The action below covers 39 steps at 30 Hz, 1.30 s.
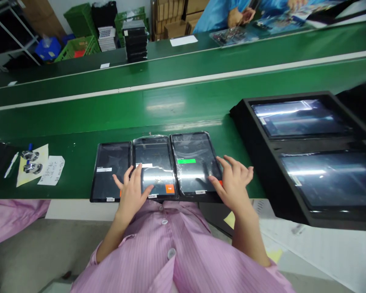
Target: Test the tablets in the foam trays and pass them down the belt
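Note:
Three tablets with lit dark screens lie side by side on the green bench in front of me. On the left tablet (pixel 110 167) a white bar shows. The middle tablet (pixel 158 162) has a white bar and an orange button marked Fail. A green bar glows on the right tablet (pixel 193 150). My left hand (pixel 132 193) is spread over the seam between the left and middle tablets, fingers apart. My right hand (pixel 233 183) hovers at or touches the right tablet's right edge, thumb over its screen, fingers apart; contact is unclear. Neither hand grips anything.
A black foam tray (pixel 262 175) holding two tablets stands at the right. Paper notes (pixel 51 171), metal clips and a white pen (pixel 11 165) lie at left. Across the bench are a stack of black devices (pixel 136 40) and another person's hands (pixel 239 17).

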Available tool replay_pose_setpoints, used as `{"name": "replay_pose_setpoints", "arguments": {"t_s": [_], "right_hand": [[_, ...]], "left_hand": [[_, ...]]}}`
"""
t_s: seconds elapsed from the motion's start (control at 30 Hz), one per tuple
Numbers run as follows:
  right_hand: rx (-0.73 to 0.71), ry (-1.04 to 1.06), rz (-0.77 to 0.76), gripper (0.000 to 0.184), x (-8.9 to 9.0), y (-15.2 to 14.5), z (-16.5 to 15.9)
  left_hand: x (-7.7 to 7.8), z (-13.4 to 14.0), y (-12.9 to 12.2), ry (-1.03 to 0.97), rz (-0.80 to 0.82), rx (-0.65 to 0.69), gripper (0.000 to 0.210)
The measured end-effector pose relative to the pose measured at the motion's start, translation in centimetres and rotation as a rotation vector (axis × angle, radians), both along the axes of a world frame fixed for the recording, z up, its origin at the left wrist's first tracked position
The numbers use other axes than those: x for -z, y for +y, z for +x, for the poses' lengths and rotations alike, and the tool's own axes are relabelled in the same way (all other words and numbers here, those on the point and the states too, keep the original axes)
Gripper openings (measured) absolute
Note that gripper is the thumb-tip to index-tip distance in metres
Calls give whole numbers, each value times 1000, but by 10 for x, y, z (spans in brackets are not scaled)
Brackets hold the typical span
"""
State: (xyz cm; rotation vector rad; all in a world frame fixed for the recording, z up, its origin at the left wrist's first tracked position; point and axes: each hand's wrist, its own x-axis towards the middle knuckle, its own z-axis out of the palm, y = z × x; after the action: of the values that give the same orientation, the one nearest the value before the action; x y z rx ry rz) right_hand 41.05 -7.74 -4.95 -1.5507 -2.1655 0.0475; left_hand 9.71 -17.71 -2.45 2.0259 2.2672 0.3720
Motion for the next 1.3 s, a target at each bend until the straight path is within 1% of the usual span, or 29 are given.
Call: {"name": "replay_pose_setpoints", "arguments": {"t_s": [0.07,0.13,0.3,0.33,0.4,0.47,0.53,0.7,0.8,0.87,0.93,0.97,1.03,1.1,1.17,1.2,1.23,1.3], "right_hand": [[1,8,9,61,0,1,1],[8,17,19,61,0,2,2],[26,20,18,61,3,4,6],[28,21,17,62,3,5,7],[27,26,18,64,3,6,6],[18,29,20,65,2,7,4],[-2,24,21,65,0,8,-1],[-66,3,47,64,-7,9,-16],[-124,-6,80,66,-16,13,-18],[-173,0,96,67,-27,20,-16],[-268,13,72,62,-40,32,-18],[-344,16,38,57,-46,39,-23],[-525,6,-49,48,-57,56,-42],[-663,-40,-105,45,-61,74,-74],[-699,-124,-97,47,-58,90,-108],[-689,-170,-101,49,-55,97,-122],[-667,-211,-106,51,-52,103,-134],[-643,-267,-116,53,-47,109,-146]], "left_hand": [[0,-9,-3,0,54,-54,71],[1,-23,-8,11,127,-143,71],[7,-73,-26,50,191,-423,69],[8,-84,-29,39,203,-453,69],[10,-101,-36,-21,225,-436,70],[10,-111,-39,-84,235,-370,69],[10,-116,-39,-101,236,-339,68],[8,-120,-37,-80,202,-348,64],[4,-132,-40,-84,158,-326,65],[-2,-143,-40,-96,216,-305,70],[-11,-154,-31,-90,304,-237,76],[-15,-157,-23,-86,322,-174,76],[-21,-160,2,-94,276,9,70],[-24,-156,33,-80,171,213,59],[-24,-148,64,-26,76,382,48],[-24,-144,76,7,42,442,43],[-23,-140,85,32,20,483,39],[-24,-137,93,46,-8,527,34]]}}
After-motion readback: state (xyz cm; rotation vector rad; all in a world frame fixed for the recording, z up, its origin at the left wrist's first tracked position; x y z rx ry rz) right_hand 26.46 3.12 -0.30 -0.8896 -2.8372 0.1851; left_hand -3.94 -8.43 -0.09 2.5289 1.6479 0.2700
